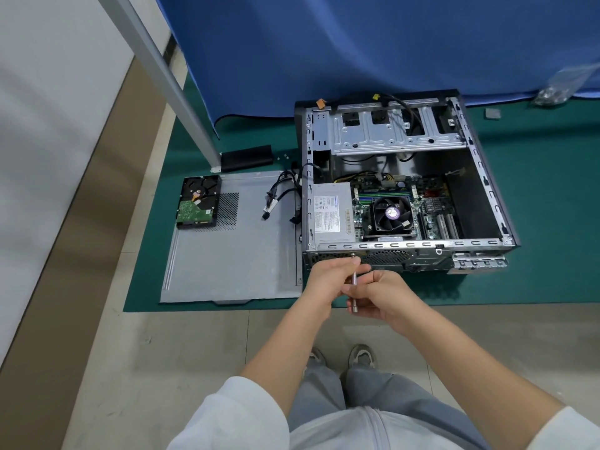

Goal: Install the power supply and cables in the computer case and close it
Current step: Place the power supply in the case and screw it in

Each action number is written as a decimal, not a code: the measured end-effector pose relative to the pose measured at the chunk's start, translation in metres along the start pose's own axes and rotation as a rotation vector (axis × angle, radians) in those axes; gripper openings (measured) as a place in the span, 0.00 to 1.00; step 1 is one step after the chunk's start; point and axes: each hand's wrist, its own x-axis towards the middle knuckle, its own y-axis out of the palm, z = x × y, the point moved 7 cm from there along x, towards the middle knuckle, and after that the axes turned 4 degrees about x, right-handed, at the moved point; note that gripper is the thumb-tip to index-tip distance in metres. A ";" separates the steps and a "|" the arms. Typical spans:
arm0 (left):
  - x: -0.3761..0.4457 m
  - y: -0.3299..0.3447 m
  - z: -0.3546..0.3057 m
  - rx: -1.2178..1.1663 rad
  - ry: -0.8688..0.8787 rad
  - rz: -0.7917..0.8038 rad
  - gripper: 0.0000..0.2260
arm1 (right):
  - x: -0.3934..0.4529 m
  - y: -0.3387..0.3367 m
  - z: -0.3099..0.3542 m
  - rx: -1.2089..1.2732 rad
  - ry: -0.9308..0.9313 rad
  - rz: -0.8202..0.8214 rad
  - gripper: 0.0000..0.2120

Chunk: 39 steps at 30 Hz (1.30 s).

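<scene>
The open computer case (480, 177) lies on its side on a green mat, its rear panel facing me. The grey power supply (331, 214) sits inside at the near left corner, beside the motherboard fan (391, 216). A bundle of black cables (285, 196) hangs out over the case's left wall. My left hand (328, 272) pinches the upper shaft of a thin silver screwdriver (354, 279), whose tip meets a screw on the rear panel. My right hand (383, 298) grips the screwdriver's lower end.
The grey side panel (233, 264) lies flat left of the case, with a hard drive (198, 203) resting on its far corner. A black block (246, 157) and a metal post (181, 89) stand behind it. A bag of screws (552, 94) lies at the far right.
</scene>
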 end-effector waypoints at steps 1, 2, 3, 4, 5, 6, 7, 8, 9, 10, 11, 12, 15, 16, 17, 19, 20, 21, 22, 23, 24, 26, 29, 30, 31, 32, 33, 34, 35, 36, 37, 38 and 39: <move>0.000 -0.002 0.000 -0.005 0.002 -0.016 0.06 | 0.000 0.000 0.000 0.004 -0.001 -0.005 0.11; -0.001 -0.002 0.000 -0.018 -0.002 -0.027 0.05 | 0.000 0.001 -0.001 0.018 0.000 -0.009 0.10; -0.001 -0.003 0.000 -0.034 -0.008 -0.030 0.04 | 0.000 0.002 -0.001 0.039 0.001 -0.011 0.09; -0.001 -0.003 0.000 -0.042 -0.015 -0.028 0.04 | 0.000 0.003 -0.002 0.059 0.005 -0.007 0.07; -0.001 -0.002 0.000 -0.042 -0.027 -0.021 0.04 | 0.001 0.004 -0.002 0.072 0.009 -0.004 0.05; -0.001 -0.002 0.000 -0.040 -0.039 -0.011 0.04 | 0.001 0.005 -0.002 0.076 0.012 -0.004 0.05; -0.002 -0.001 0.000 -0.041 -0.050 -0.004 0.03 | 0.002 0.005 -0.002 0.072 0.013 -0.008 0.06; -0.002 -0.001 0.000 -0.043 -0.056 -0.004 0.03 | 0.003 0.005 -0.003 0.065 0.015 -0.010 0.08; -0.003 -0.001 0.000 -0.049 -0.060 -0.012 0.03 | 0.003 0.005 -0.003 0.060 0.020 -0.006 0.10; -0.003 -0.002 -0.001 -0.054 -0.061 -0.029 0.03 | 0.003 0.005 -0.003 0.063 0.028 0.009 0.10; -0.002 -0.002 -0.002 -0.053 -0.061 -0.051 0.03 | 0.003 0.006 -0.003 0.067 0.037 0.033 0.10; -0.001 -0.003 -0.002 -0.045 -0.064 -0.074 0.03 | 0.003 0.006 -0.003 0.065 0.041 0.057 0.08; 0.004 -0.004 -0.003 -0.003 -0.059 -0.134 0.05 | 0.002 -0.001 -0.003 0.051 0.028 0.029 0.05; 0.005 -0.005 -0.003 0.021 -0.049 -0.152 0.05 | 0.002 -0.005 -0.003 0.056 0.013 -0.011 0.07; 0.005 -0.006 -0.004 0.039 -0.034 -0.168 0.05 | 0.002 -0.008 -0.003 0.068 -0.005 -0.046 0.08; 0.005 -0.007 -0.004 0.065 0.007 -0.191 0.02 | 0.002 -0.009 -0.003 0.097 -0.024 -0.072 0.08; 0.005 -0.008 -0.005 0.080 0.024 -0.190 0.03 | 0.002 -0.007 -0.004 0.105 -0.027 -0.070 0.08; 0.004 -0.007 -0.005 0.089 0.025 -0.172 0.04 | 0.002 -0.006 -0.004 0.107 -0.027 -0.064 0.08; 0.004 -0.006 -0.005 0.093 0.005 -0.142 0.05 | 0.003 -0.004 -0.004 0.112 -0.023 -0.057 0.08; 0.002 -0.005 -0.005 0.099 -0.034 -0.109 0.06 | 0.003 -0.002 -0.005 0.120 -0.015 -0.047 0.08; 0.000 -0.004 -0.003 0.115 -0.076 -0.085 0.07 | 0.004 0.001 -0.005 0.129 -0.005 -0.037 0.09; -0.002 -0.003 -0.002 0.113 -0.115 -0.063 0.07 | 0.005 0.003 -0.005 0.130 0.012 -0.032 0.09; -0.003 -0.001 -0.004 0.025 -0.119 -0.070 0.04 | 0.005 0.004 -0.004 0.098 0.013 -0.041 0.09; -0.004 -0.001 -0.005 0.022 -0.124 -0.087 0.03 | 0.005 0.003 -0.004 0.092 0.014 -0.037 0.09; -0.004 -0.001 -0.006 0.032 -0.129 -0.105 0.04 | 0.004 0.002 -0.004 0.089 0.017 -0.030 0.08; -0.004 -0.001 -0.007 0.046 -0.128 -0.119 0.04 | 0.004 0.001 -0.003 0.084 0.019 -0.022 0.08; -0.003 -0.001 -0.008 0.055 -0.121 -0.127 0.05 | 0.003 -0.001 -0.003 0.074 0.022 -0.016 0.08; -0.003 0.000 -0.008 0.058 -0.110 -0.131 0.07 | 0.003 -0.002 -0.002 0.056 0.027 -0.011 0.08; -0.002 0.001 -0.009 0.059 -0.101 -0.135 0.08 | 0.002 -0.003 -0.003 0.036 0.031 -0.005 0.08; -0.002 0.002 -0.009 0.060 -0.093 -0.135 0.09 | 0.002 -0.003 -0.003 0.019 0.033 -0.002 0.08; -0.002 0.003 -0.009 0.060 -0.087 -0.132 0.11 | 0.001 -0.004 -0.002 0.005 0.030 -0.004 0.08; -0.002 0.004 -0.010 0.056 -0.085 -0.126 0.12 | 0.001 -0.005 -0.001 -0.011 0.023 -0.014 0.08; -0.003 0.005 -0.010 0.050 -0.086 -0.115 0.12 | 0.001 -0.006 0.000 -0.034 0.014 -0.031 0.07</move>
